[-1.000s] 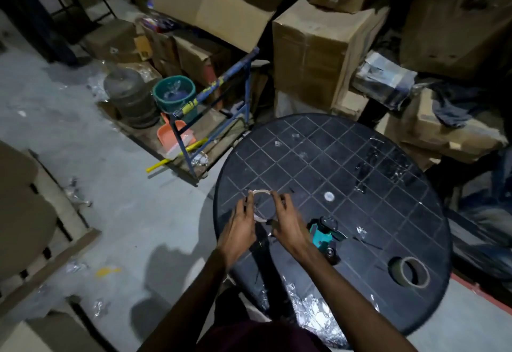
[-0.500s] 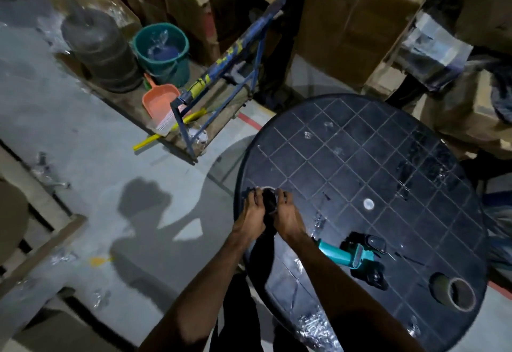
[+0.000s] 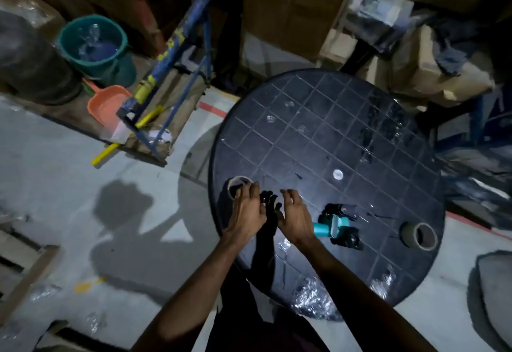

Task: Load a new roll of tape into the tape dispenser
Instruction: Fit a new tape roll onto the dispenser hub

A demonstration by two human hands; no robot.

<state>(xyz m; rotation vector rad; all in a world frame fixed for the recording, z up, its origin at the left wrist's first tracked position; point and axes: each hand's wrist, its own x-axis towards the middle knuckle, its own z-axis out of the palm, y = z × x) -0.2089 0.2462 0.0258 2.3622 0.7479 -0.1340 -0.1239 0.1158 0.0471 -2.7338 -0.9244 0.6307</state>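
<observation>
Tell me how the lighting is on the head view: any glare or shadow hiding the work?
Head view: dim room, one bright patch on the table beyond the right hand; hard shadow falls between the hands, and wide-angle bending blurs the edges.

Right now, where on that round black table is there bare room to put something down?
The round black table is barest across its far half, beyond the small white disc. The near side is crowded: thin ring by the left hand, teal tape dispenser, brown tape roll, crumpled clear film.
</observation>
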